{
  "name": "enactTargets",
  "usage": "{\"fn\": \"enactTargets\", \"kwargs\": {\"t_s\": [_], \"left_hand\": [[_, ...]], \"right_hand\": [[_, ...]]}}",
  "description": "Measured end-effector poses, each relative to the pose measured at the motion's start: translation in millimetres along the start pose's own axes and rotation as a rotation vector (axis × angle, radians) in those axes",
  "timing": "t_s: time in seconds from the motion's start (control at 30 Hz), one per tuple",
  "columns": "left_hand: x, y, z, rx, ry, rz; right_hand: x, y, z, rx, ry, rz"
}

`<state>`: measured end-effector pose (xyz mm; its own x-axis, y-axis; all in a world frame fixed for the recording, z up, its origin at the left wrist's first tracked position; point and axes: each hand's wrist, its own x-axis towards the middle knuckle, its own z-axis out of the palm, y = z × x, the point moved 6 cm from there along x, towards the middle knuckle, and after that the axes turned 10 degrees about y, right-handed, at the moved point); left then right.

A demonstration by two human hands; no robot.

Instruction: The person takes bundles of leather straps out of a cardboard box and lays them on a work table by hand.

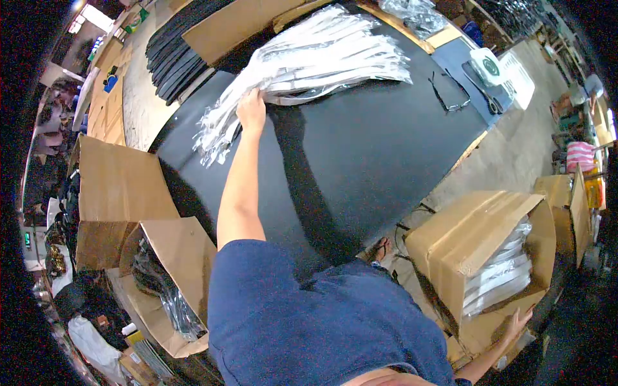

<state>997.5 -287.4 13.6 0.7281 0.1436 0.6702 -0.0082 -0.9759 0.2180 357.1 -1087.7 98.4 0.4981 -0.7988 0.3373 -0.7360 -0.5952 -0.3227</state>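
Note:
A large fanned pile of white strips in clear plastic [315,58] lies across the far side of the black tabletop [373,148]. My left hand [252,110] reaches out to the near edge of this pile, its fingers bent onto the strips. Low on the right, my right hand [516,323] is at the lower edge of an open cardboard box [470,225], fingers apart against the cardboard. Inside that box lie more plastic-wrapped strips [502,273].
Eyeglasses [450,96], scissors [492,103] and a round white-and-green item [486,66] sit at the table's right end. Black strips [170,61] are stacked beyond the table. Another open box [183,251] with dark wrapped pieces stands at lower left.

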Motion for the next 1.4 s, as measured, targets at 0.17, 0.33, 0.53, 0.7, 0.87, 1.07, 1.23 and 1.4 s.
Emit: {"fn": "enactTargets", "kwargs": {"t_s": [0.17,0.33,0.53,0.7,0.87,1.07,1.23,1.4], "left_hand": [[43,7,-37,-0.136,0.061,-0.06],[87,-6,-50,-0.424,0.066,-0.286],[80,7,19,-1.335,-0.363,-1.12],[78,37,104,-1.98,-0.32,-1.561],[18,93,144,-1.72,-0.228,-1.658],[-14,100,161,-1.667,-0.306,-1.523],[-20,92,169,-1.699,-0.283,-1.581],[-20,112,143,-1.564,-0.286,-1.382]], "right_hand": [[-1,9,1,0.038,0.048,-0.023],[-1,28,8,0.044,0.028,0.086],[-8,-7,1,0.07,-0.016,0.034],[-9,12,9,0.22,-0.03,0.025],[-16,-57,-7,0.183,-0.071,0.131],[-16,-25,1,0.17,-0.043,0.081],[-16,-38,1,0.234,0.002,0.071],[-19,-41,2,0.211,-0.038,0.113]]}}
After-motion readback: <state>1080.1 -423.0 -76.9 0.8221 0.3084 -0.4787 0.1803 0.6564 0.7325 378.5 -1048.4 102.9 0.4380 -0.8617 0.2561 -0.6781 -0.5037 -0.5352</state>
